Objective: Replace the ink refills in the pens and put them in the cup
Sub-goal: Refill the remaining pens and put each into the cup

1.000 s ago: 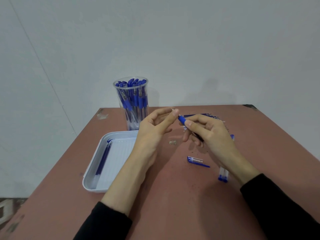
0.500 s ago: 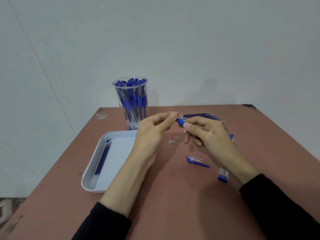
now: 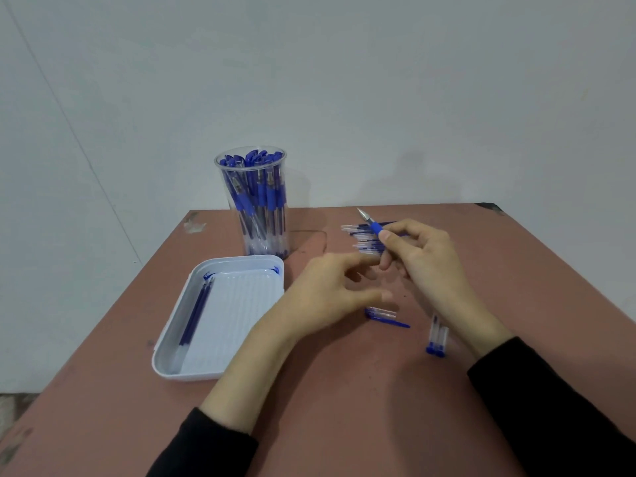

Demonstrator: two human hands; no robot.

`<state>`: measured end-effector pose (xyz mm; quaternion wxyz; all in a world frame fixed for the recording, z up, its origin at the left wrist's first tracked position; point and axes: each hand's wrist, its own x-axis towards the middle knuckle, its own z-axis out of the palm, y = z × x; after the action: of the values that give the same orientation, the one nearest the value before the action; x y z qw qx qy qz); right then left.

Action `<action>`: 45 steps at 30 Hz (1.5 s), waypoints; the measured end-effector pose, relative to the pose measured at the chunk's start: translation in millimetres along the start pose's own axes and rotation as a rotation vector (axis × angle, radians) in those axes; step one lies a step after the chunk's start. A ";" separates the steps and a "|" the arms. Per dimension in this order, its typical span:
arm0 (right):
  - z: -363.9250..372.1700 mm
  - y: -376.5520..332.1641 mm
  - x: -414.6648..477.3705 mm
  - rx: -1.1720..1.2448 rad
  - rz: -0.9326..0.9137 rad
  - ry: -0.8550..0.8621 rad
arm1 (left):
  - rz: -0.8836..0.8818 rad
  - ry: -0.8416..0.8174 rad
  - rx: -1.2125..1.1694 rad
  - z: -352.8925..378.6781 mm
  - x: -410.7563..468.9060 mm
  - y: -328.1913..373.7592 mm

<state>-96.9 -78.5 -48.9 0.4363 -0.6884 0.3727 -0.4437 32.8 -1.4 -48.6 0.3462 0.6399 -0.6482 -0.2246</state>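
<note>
On the reddish table (image 3: 344, 414), your right hand (image 3: 430, 263) pinches a blue pen (image 3: 374, 227), its tip pointing up. Your left hand (image 3: 320, 294) is blurred, fingers loose, holding nothing, near the tray (image 3: 192, 375).

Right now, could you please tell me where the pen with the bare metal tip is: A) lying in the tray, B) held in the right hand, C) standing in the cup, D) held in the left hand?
B: the right hand grips the pen, tip up, while the left hand holds nothing.
</note>
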 end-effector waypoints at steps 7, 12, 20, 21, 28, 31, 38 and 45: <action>-8.8 -2.8 3.2 0.013 0.001 0.071 | 0.155 -0.097 0.259 4.9 -0.6 -3.9; -15.7 -1.3 4.5 -0.133 -0.106 0.039 | 0.116 0.009 0.080 1.2 1.4 -6.8; -14.5 -0.9 -2.1 -0.424 -0.364 0.023 | -0.018 0.444 -0.162 -29.4 4.2 -17.0; -13.4 -1.0 -2.4 -0.450 -0.392 0.028 | -0.019 0.447 -0.170 -29.0 4.5 -17.6; -12.2 2.6 -2.0 -0.548 -0.428 0.036 | 0.020 0.433 -0.193 -28.3 3.9 -15.2; -9.2 4.1 -1.9 -0.589 -0.449 0.043 | 0.059 0.409 -0.190 -26.4 2.5 -12.6; -3.3 4.2 -2.3 -0.530 -0.484 -0.015 | 0.106 0.379 -0.159 -19.5 0.8 -7.5; -3.0 6.6 -3.2 -0.461 -0.447 -0.043 | 0.119 0.377 -0.147 -19.8 -0.8 -5.0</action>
<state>-101.6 -78.7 -55.3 0.1685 -0.8431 0.2936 -0.4178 50.8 2.0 -39.4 0.5199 0.6042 -0.5904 -0.1265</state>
